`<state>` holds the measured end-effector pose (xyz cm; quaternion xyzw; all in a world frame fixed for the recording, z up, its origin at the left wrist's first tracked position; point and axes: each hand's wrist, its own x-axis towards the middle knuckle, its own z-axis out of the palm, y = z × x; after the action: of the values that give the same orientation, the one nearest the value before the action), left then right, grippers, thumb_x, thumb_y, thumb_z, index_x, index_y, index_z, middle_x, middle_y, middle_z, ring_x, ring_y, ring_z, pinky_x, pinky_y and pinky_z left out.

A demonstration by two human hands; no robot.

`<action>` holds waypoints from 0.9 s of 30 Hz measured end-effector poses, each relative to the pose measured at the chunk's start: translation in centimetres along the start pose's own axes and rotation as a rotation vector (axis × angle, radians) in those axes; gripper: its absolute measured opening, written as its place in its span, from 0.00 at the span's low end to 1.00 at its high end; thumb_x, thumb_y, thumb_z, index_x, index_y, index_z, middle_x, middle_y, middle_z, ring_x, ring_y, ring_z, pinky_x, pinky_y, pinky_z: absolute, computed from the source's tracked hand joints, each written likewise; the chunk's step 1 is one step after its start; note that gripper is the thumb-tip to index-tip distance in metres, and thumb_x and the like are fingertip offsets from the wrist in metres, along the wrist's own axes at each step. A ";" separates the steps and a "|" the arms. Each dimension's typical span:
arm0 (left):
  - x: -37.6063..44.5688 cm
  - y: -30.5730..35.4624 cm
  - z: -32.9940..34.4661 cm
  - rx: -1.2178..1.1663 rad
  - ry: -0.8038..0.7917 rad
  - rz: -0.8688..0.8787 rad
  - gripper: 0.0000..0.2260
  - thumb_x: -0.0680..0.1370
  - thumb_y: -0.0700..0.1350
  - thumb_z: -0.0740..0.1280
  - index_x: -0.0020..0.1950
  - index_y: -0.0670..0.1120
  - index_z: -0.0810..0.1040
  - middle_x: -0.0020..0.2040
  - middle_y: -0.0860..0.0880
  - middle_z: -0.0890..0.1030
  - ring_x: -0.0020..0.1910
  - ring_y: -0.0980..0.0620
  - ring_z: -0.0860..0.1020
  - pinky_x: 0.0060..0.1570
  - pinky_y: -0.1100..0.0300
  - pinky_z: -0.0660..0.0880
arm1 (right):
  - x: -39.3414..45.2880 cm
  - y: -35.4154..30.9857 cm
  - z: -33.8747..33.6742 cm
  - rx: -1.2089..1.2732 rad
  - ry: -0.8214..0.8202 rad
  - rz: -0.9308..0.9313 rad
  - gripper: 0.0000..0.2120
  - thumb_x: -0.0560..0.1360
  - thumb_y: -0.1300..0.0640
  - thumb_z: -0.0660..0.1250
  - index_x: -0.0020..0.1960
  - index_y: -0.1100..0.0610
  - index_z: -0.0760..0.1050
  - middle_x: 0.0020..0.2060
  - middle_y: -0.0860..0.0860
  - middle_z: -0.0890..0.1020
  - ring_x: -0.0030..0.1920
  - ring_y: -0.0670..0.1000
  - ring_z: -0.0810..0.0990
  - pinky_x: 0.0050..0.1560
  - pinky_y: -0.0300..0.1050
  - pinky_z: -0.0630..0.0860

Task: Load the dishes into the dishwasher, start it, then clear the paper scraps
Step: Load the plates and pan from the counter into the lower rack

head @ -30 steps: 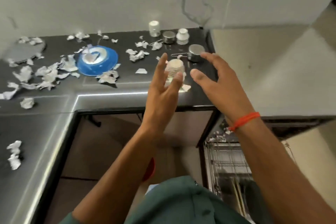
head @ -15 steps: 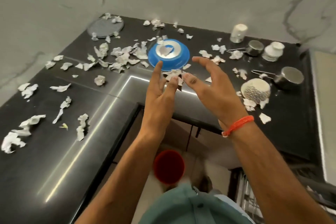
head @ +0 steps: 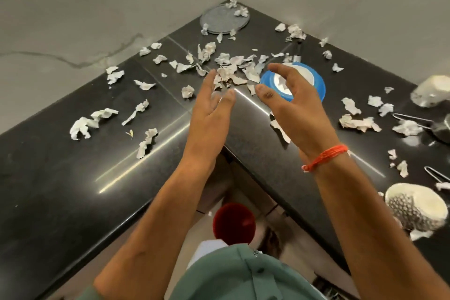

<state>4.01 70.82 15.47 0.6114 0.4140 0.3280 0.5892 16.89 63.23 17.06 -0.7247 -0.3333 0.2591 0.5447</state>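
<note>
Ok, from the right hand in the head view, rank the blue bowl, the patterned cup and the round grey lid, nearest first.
From the right hand:
1. Blue bowl, just beyond its fingers.
2. Patterned cup, at the counter's near right.
3. Round grey lid, in the far corner.

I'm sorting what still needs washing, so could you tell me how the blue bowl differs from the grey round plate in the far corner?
The blue bowl is bright blue with raised sides and a pale inside; the grey plate is dull, speckled and flat. The bowl sits right behind the right hand, while the plate lies against the wall corner, beyond both hands. Both rest on the black counter and both carry paper scraps.
</note>
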 end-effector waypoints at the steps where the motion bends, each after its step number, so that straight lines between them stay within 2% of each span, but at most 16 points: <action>1: 0.1 0.1 0.1 -0.005 0.018 -0.008 0.25 0.83 0.53 0.65 0.78 0.62 0.63 0.75 0.61 0.67 0.72 0.66 0.65 0.74 0.49 0.67 | 0.4 0.1 0.0 -0.001 -0.013 -0.007 0.22 0.77 0.47 0.69 0.70 0.44 0.71 0.62 0.38 0.71 0.64 0.37 0.66 0.63 0.36 0.64; 4: 0.4 0.4 0.5 0.001 0.067 -0.020 0.25 0.83 0.51 0.65 0.79 0.60 0.62 0.65 0.67 0.70 0.72 0.65 0.67 0.75 0.50 0.66 | 1.7 0.3 0.0 0.015 -0.068 -0.027 0.23 0.77 0.48 0.70 0.71 0.45 0.71 0.64 0.39 0.72 0.63 0.37 0.66 0.60 0.34 0.63; 7: 0.9 1.1 0.4 0.004 0.093 -0.002 0.25 0.83 0.51 0.64 0.79 0.60 0.62 0.75 0.59 0.68 0.71 0.67 0.66 0.74 0.52 0.67 | 2.9 0.0 0.3 0.027 -0.098 -0.061 0.23 0.77 0.48 0.69 0.71 0.45 0.71 0.64 0.39 0.72 0.62 0.36 0.66 0.55 0.27 0.62; 8: 1.2 1.4 0.2 0.007 0.101 0.011 0.25 0.83 0.50 0.64 0.79 0.60 0.62 0.74 0.60 0.68 0.69 0.69 0.67 0.74 0.53 0.67 | 3.4 -0.2 0.5 0.037 -0.104 -0.070 0.23 0.77 0.48 0.69 0.71 0.45 0.71 0.64 0.38 0.72 0.62 0.36 0.66 0.54 0.27 0.62; 11: 3.0 2.1 -0.5 0.002 0.100 0.047 0.25 0.84 0.48 0.64 0.80 0.57 0.62 0.64 0.69 0.70 0.58 0.78 0.71 0.73 0.56 0.68 | 5.0 -0.9 1.1 0.036 -0.118 -0.088 0.22 0.77 0.48 0.69 0.71 0.45 0.71 0.67 0.40 0.72 0.63 0.37 0.66 0.56 0.30 0.62; 13: 4.5 2.3 -1.1 0.008 0.095 0.062 0.25 0.84 0.49 0.64 0.80 0.57 0.62 0.68 0.65 0.68 0.60 0.75 0.72 0.73 0.54 0.69 | 6.2 -1.3 1.5 0.008 -0.135 -0.105 0.23 0.78 0.48 0.69 0.71 0.45 0.70 0.69 0.42 0.71 0.63 0.38 0.65 0.53 0.29 0.62; 16: 7.8 2.1 -2.3 -0.010 0.084 0.067 0.26 0.82 0.52 0.64 0.79 0.58 0.63 0.78 0.55 0.65 0.73 0.61 0.68 0.73 0.48 0.68 | 8.4 -1.9 2.4 -0.034 -0.124 -0.124 0.24 0.78 0.48 0.68 0.72 0.46 0.69 0.71 0.45 0.71 0.64 0.40 0.65 0.58 0.36 0.63; 18: 10.2 1.9 -3.1 -0.023 0.054 0.058 0.27 0.80 0.54 0.65 0.79 0.58 0.63 0.79 0.51 0.65 0.76 0.56 0.65 0.74 0.46 0.66 | 9.9 -2.2 3.2 -0.067 -0.097 -0.130 0.24 0.77 0.48 0.69 0.72 0.46 0.69 0.71 0.46 0.71 0.63 0.39 0.65 0.60 0.39 0.63; 22: 15.8 2.0 -4.3 -0.019 -0.037 0.016 0.26 0.82 0.50 0.64 0.80 0.55 0.62 0.78 0.47 0.65 0.75 0.51 0.68 0.72 0.45 0.68 | 13.9 -2.6 5.9 -0.225 -0.045 -0.147 0.25 0.77 0.47 0.69 0.72 0.49 0.70 0.71 0.49 0.71 0.68 0.44 0.68 0.67 0.41 0.63; 25: 21.1 1.3 -5.4 0.012 -0.103 -0.036 0.25 0.83 0.48 0.63 0.80 0.54 0.62 0.78 0.47 0.66 0.73 0.49 0.69 0.71 0.47 0.70 | 17.5 -1.9 8.4 -0.396 -0.047 -0.157 0.26 0.77 0.48 0.69 0.73 0.51 0.69 0.70 0.52 0.71 0.70 0.49 0.69 0.64 0.36 0.60; 27: 24.7 0.3 -5.8 0.065 -0.120 -0.054 0.24 0.83 0.47 0.63 0.79 0.52 0.64 0.74 0.48 0.71 0.67 0.53 0.73 0.68 0.50 0.72 | 20.0 -0.7 9.7 -0.441 -0.063 -0.110 0.26 0.77 0.48 0.69 0.72 0.51 0.69 0.70 0.53 0.72 0.69 0.52 0.71 0.65 0.40 0.63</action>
<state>9.78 95.47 14.12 0.6375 0.4047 0.2612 0.6013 22.49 84.65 14.86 -0.7986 -0.4376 0.1724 0.3756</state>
